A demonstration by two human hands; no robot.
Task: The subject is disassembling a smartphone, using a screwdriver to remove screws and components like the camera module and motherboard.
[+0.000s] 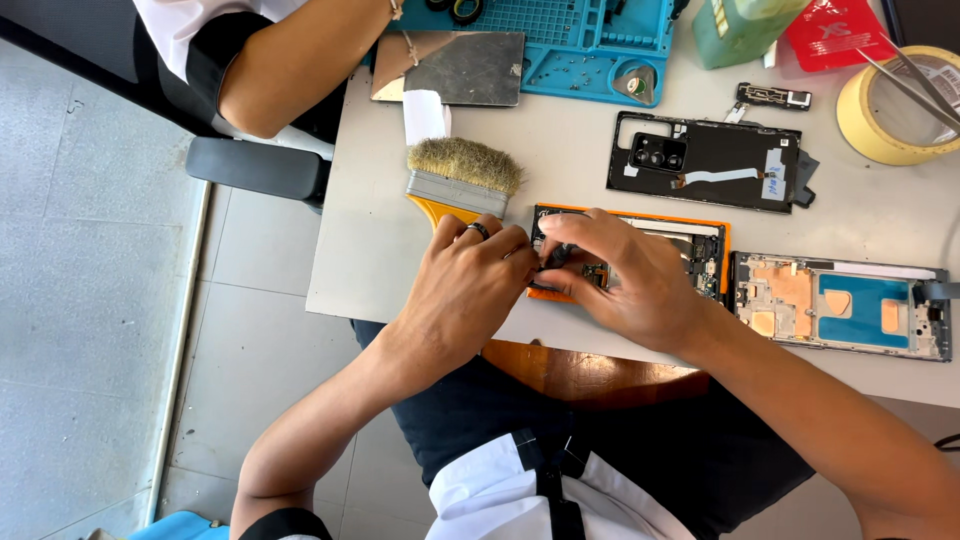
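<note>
Both hands, left hand (465,285) and right hand (625,275), pinch the opened phone (700,240) at frame centre; long axis left-right.

I see a pale grey desk (560,150). On it lie a wide brush with tan bristles (462,175), an open phone in an orange frame (690,245), a black phone back cover (715,162), a grey phone frame with blue patches (845,305), a blue work mat (590,45) and a yellow tape roll (885,105).
</note>
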